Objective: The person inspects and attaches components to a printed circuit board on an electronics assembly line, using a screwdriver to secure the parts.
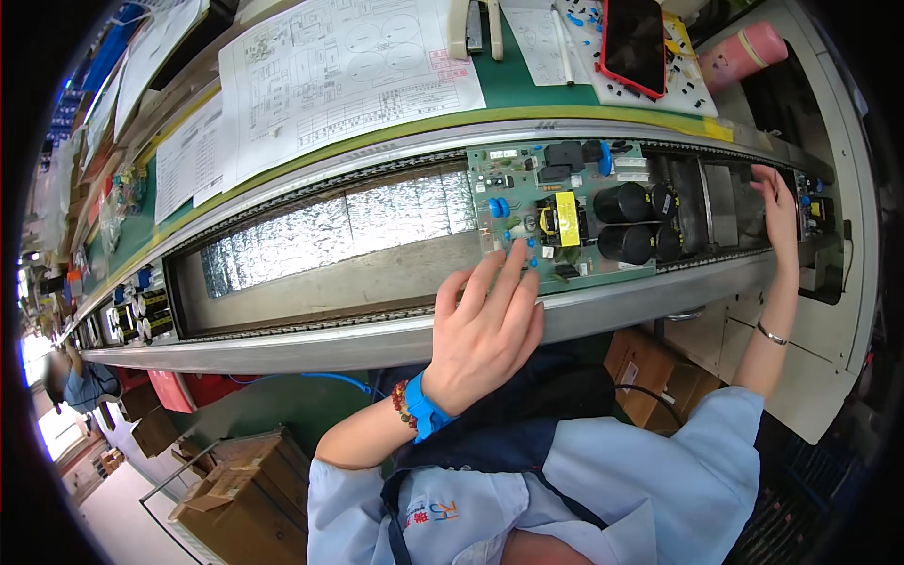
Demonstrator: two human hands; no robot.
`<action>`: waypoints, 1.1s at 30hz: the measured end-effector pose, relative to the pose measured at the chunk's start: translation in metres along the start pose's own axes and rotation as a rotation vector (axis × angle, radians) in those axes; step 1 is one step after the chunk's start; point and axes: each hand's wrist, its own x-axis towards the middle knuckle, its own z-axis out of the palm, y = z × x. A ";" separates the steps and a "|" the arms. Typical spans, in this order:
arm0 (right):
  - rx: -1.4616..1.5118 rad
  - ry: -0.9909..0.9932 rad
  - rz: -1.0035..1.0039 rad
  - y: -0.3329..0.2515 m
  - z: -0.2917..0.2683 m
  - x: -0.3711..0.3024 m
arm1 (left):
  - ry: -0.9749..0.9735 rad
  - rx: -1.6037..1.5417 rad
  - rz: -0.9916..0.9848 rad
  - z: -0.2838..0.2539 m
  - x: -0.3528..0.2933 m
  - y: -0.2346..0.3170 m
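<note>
A green circuit board (589, 268) lies across the conveyor rails, just right of centre. It carries black cylindrical capacitors (623, 243), a yellow-wrapped transformer (567, 218) and small blue parts. My left hand (485, 315) reaches over the near rail, its fingers apart and their tips at the small blue components on the board's left half. Nothing shows in its grasp. Farther right, my right hand (776, 207) is over the conveyor's right end, fingers stretched out and empty. Closest to it is a second circuit board (815, 205), partly cut off by the machine's frame.
Metal conveyor rails (377, 350) run left to right. More boards (141, 315) sit at the far left. On the bench beyond lie drawings (348, 75), a stapler (475, 28), a pen (562, 47), a phone (633, 47), loose components and a pink bottle (744, 55). Cardboard boxes (245, 499) stand below.
</note>
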 end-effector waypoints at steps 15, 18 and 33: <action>0.369 -0.463 0.109 -0.103 0.061 -0.031 | -0.016 -0.110 0.064 0.001 0.010 0.001; 0.363 -0.450 0.152 -0.102 0.066 -0.030 | 0.036 -0.139 0.062 -0.004 0.004 -0.003; 0.475 -0.510 0.063 -0.133 0.092 -0.027 | 0.180 -0.116 -0.109 -0.046 -0.011 -0.058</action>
